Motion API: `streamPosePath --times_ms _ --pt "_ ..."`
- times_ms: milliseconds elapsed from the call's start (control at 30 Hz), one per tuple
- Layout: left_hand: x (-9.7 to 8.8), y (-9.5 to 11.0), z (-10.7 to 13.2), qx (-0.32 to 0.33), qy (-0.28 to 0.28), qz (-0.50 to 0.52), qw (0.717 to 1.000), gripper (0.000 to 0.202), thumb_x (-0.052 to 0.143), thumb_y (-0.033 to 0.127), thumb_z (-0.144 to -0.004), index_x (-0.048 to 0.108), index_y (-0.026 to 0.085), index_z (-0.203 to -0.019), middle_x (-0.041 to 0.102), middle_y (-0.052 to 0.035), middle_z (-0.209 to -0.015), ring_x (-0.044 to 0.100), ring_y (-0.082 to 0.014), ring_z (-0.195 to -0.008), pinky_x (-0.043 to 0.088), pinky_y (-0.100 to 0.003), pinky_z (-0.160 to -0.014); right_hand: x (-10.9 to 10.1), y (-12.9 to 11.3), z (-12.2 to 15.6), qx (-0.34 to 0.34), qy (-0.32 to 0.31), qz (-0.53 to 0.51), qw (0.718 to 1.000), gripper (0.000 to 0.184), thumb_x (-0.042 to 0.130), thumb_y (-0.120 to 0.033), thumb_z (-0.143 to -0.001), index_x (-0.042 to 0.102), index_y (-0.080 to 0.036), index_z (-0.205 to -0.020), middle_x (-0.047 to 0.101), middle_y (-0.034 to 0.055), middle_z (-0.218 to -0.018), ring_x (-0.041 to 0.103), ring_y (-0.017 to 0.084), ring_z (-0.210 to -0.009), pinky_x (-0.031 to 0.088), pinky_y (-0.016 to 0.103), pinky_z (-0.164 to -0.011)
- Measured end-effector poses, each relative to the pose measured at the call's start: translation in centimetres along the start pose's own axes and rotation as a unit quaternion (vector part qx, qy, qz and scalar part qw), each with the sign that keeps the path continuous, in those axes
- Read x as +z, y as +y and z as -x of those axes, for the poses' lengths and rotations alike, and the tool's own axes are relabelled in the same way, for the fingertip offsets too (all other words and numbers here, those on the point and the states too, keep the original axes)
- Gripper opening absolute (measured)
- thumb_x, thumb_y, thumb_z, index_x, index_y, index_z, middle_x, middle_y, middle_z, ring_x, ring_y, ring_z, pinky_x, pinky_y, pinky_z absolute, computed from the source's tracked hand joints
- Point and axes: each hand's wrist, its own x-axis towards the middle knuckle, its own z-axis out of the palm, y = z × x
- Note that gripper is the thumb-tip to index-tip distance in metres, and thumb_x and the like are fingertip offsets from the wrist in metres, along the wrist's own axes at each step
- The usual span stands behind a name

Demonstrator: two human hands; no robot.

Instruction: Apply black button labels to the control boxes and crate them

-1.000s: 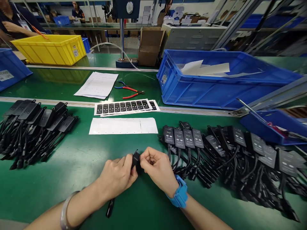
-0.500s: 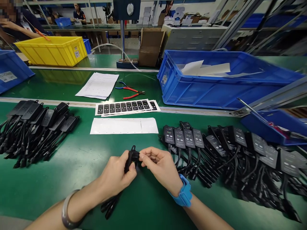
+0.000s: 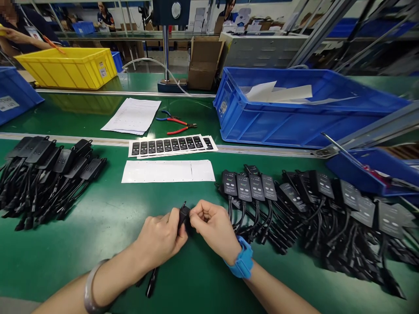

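Observation:
Both hands meet over the green mat at the front middle. My left hand (image 3: 162, 237) is closed around a small black module (image 3: 183, 214) whose cables (image 3: 151, 281) trail down under my wrist. My right hand (image 3: 212, 226), with a blue wrist strap, pinches the same module from the right. A strip of black labels (image 3: 172, 145) lies beyond, with a white backing strip (image 3: 168, 171) in front of it. Labelled black modules (image 3: 294, 196) lie in a row to the right. Several unlabelled ones (image 3: 49, 170) lie at the left.
Red and blue pliers (image 3: 176, 123) and a paper sheet (image 3: 132, 115) lie past the rail. A large blue crate (image 3: 294, 109) stands at the right rear, a yellow bin (image 3: 68, 65) at the left rear, where another person's arm reaches. A small blue tray (image 3: 373, 172) sits at right.
The module was tilted up between my fingers half a second ago and has come back down. The hands have stayed in the same place, fingers shifting on it.

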Motion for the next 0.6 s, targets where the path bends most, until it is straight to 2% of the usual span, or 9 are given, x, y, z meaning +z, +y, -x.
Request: streamPosePath --times_ms 100,200,300,367,467,600 --pt "-0.2 0.0 0.0 -0.003 -0.008 0.020 1.000 0.006 0.035 0.018 -0.089 0.039 0.022 -0.086 0.054 0.0051 -0.052 0.051 -0.0157 -0.036 0.023 -0.028 -0.036 -0.1 -0.1 0.0 -0.020 0.006 0.009 1.000 0.014 0.054 -0.021 -0.070 0.051 -0.020 -0.056 0.046 -0.0053 -0.048 0.039 0.009 -0.046 0.032 0.021 -0.044" --pt "-0.6 0.0 -0.2 -0.044 -0.032 0.092 0.994 0.007 0.037 0.020 -0.087 0.038 0.023 -0.081 0.048 0.0070 -0.050 0.044 -0.0131 -0.034 0.022 -0.026 -0.037 -0.5 -0.4 0.0 -0.032 0.011 0.004 0.999 0.013 0.053 -0.020 -0.071 0.051 -0.020 -0.058 0.045 -0.0051 -0.051 0.039 0.009 -0.048 0.033 0.021 -0.045" --pt "-1.1 -0.2 -0.4 -0.118 -0.093 0.214 0.965 0.010 0.039 0.020 -0.086 0.036 0.024 -0.077 0.036 0.0099 -0.046 0.034 -0.0103 -0.034 0.022 -0.023 -0.038 -1.1 -0.7 -0.1 -0.044 0.017 -0.004 0.999 0.014 0.053 -0.023 -0.077 0.054 -0.020 -0.063 0.052 -0.0023 -0.057 0.047 0.010 -0.051 0.039 0.022 -0.049" --pt "-1.3 -0.4 -0.5 -0.156 -0.122 0.283 0.939 0.011 0.040 0.020 -0.086 0.038 0.023 -0.076 0.034 0.0098 -0.047 0.033 -0.0093 -0.037 0.024 -0.022 -0.040 -1.3 -0.7 0.0 -0.060 0.026 -0.005 0.998 0.013 0.055 -0.025 -0.081 0.059 -0.019 -0.071 0.058 0.0000 -0.063 0.054 0.012 -0.056 0.045 0.023 -0.052" --pt "-1.4 -0.5 -0.6 -0.182 -0.130 0.331 0.917 0.011 0.041 0.021 -0.087 0.041 0.023 -0.076 0.037 0.0088 -0.050 0.032 -0.0088 -0.041 0.025 -0.021 -0.042 -1.4 -0.6 0.2 -0.091 0.033 0.014 0.995 0.008 0.061 -0.027 -0.082 0.063 -0.019 -0.080 0.064 0.0018 -0.069 0.058 0.013 -0.060 0.050 0.025 -0.055" --pt "-1.3 -0.4 -0.5 -0.191 -0.116 0.339 0.914 0.011 0.043 0.024 -0.089 0.046 0.022 -0.078 0.039 0.0085 -0.052 0.032 -0.0087 -0.043 0.025 -0.021 -0.044 -1.2 -0.3 0.6 -0.120 0.042 0.045 0.991 0.007 0.066 -0.025 -0.082 0.064 -0.020 -0.078 0.066 0.0013 -0.070 0.058 0.013 -0.058 0.051 0.025 -0.055"
